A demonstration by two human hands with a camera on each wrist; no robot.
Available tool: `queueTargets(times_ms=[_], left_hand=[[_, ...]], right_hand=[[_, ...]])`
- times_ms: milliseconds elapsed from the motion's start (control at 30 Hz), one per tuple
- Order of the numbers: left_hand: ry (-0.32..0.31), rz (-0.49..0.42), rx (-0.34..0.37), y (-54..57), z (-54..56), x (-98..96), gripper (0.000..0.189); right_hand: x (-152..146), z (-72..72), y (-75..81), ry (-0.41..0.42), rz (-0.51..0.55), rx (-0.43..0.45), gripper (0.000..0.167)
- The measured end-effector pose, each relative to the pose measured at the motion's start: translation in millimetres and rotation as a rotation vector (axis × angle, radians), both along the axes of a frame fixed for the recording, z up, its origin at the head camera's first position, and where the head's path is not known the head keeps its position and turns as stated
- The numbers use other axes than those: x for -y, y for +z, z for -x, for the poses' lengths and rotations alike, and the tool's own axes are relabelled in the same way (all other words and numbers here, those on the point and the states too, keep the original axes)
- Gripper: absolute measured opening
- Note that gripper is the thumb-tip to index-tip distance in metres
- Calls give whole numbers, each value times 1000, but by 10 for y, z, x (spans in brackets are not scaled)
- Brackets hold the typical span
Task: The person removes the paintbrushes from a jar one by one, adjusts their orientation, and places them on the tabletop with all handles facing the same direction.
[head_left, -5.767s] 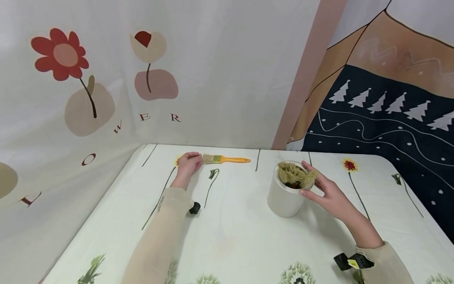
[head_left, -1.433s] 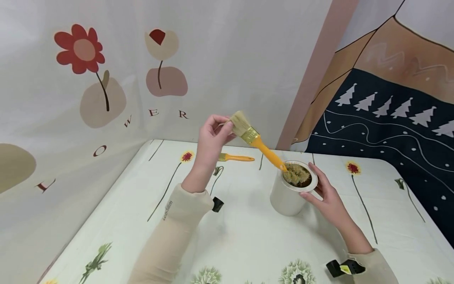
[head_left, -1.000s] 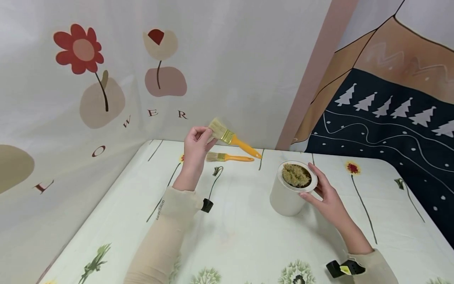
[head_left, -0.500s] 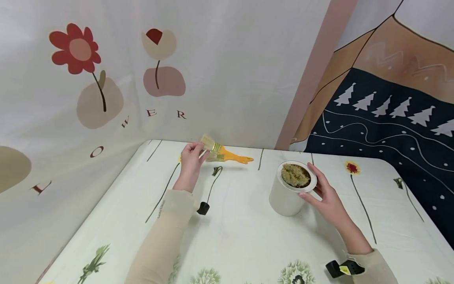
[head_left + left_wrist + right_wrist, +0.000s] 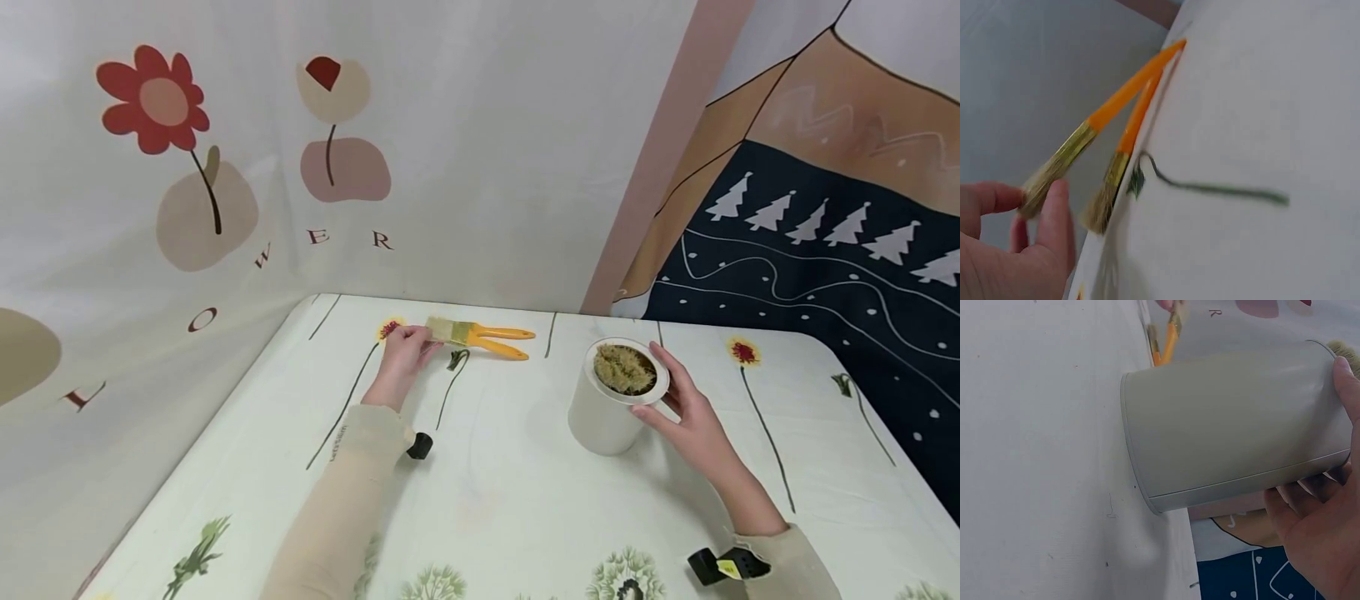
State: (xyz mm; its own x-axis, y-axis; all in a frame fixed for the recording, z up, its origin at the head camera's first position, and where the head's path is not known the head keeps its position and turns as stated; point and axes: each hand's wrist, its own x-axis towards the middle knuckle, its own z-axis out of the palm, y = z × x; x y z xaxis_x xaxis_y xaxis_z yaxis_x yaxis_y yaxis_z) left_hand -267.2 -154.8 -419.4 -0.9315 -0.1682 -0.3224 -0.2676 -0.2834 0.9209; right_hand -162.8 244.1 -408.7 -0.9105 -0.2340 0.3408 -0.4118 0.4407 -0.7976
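My left hand point(image 5: 400, 364) pinches a paintbrush point(image 5: 498, 348) by its pale bristles, between thumb and fingers. In the left wrist view, this held paintbrush point(image 5: 1125, 95) slants down, its orange handle tip at the white tabletop. A second orange-handled paintbrush point(image 5: 1138, 119) lies close beside it, the two handles spreading in a narrow V in the head view. My right hand point(image 5: 701, 425) grips a white cylindrical container point(image 5: 603, 421) near the rim, thumb in front, fingers behind. Bristle tufts point(image 5: 624, 371) fill its mouth. The container stands upright on the table.
The white tablecloth point(image 5: 487, 508) carries printed flowers and stems. Behind the table's far edge hangs a pale curtain point(image 5: 480, 167) with flower prints. A dark cloth with white trees point(image 5: 810, 242) hangs at the right. Black cameras point(image 5: 727, 567) sit on both wrists.
My left hand has drawn a paintbrush out of the container, carried it left and lowered it beside the brush lying on the table. My right hand keeps its grip on the container.
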Motion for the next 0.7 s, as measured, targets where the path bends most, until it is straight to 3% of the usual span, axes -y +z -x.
queueTargets(times_ms=[167, 300, 467, 700], left_hand=[[-147, 91, 77, -45, 0, 115, 51], [-234, 193, 106, -45, -36, 180, 50], [-269, 263, 81, -16, -57, 230, 47], [-288, 245, 74, 31, -49, 293, 56]], right_hand=[[-6, 3, -4, -3, -3, 5, 83], [-4, 6, 0, -2, -3, 6, 83], [-1, 13, 6, 0, 0, 7, 82], [-11, 15, 2, 2, 2, 5, 83]])
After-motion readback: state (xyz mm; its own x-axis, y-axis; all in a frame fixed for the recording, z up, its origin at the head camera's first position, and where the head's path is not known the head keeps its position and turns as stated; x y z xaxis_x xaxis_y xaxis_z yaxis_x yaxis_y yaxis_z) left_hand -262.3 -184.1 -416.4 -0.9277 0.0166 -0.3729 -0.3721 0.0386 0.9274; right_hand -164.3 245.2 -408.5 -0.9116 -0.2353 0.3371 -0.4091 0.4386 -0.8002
